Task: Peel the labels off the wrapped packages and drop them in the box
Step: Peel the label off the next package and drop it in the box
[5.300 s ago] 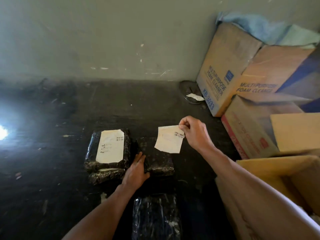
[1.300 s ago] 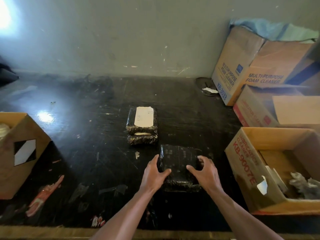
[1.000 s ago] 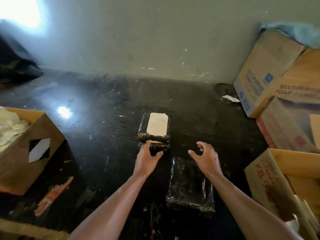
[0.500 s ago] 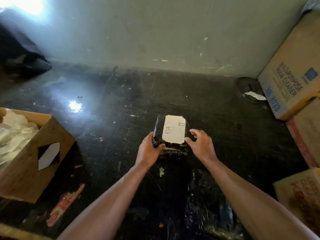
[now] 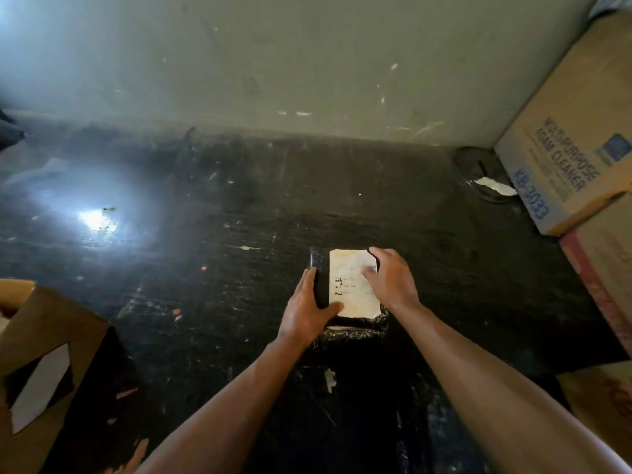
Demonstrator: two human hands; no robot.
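A black wrapped package (image 5: 318, 261) lies on top of a second one (image 5: 352, 331) in the middle of the dark floor. A white printed label (image 5: 349, 289) covers its top. My left hand (image 5: 307, 307) clamps the package's left side, thumb across the label's lower left corner. My right hand (image 5: 393, 278) rests on the label's right edge, fingers bent at its upper right corner. I cannot tell whether the corner has lifted. Another wrapped package (image 5: 431, 436) shows faintly between my forearms.
A brown cardboard box (image 5: 61, 340) with a black-and-white sticker stands at the lower left. Stacked foam-cleaner cartons (image 5: 574, 131) line the right side, with another box corner (image 5: 602, 398) below them. A round dark lid with a paper scrap (image 5: 492, 184) lies by the wall.
My right hand has slid from the package's right side onto the label's upper right corner. My left hand has closed further over the left side. The view has moved in closer.
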